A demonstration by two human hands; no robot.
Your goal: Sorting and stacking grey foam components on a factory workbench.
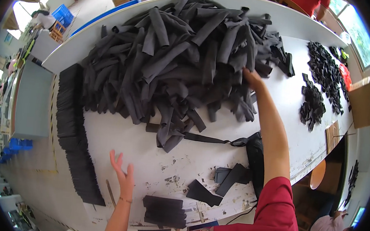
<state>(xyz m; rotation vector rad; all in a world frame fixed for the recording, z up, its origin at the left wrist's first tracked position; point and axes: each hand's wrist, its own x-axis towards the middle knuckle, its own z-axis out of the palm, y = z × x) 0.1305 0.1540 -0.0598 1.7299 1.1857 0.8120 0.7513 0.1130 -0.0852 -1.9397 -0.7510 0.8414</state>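
A large heap of dark grey fabric tubes [176, 59] covers the far part of the white table. My right hand [252, 78] reaches into the heap's right side and touches the fabric there. Its fingers are partly hidden and blurred, so I cannot make out a grip. Some tubes beside that hand look smeared by motion. My left hand [123, 175] hovers over the near left of the table, fingers spread and holding nothing. Close to it lies a small stack of flat dark pieces [164, 211]. A long row of closely packed dark pieces [74, 138] runs along the table's left edge.
Loose flat dark pieces [204, 192] and a black bag-like bundle with a strap [255, 161] lie near my right arm. Smaller black pieces [325, 78] are piled at the far right, by a cardboard box [364, 102]. A raised white rim [64, 57] borders the table's far side.
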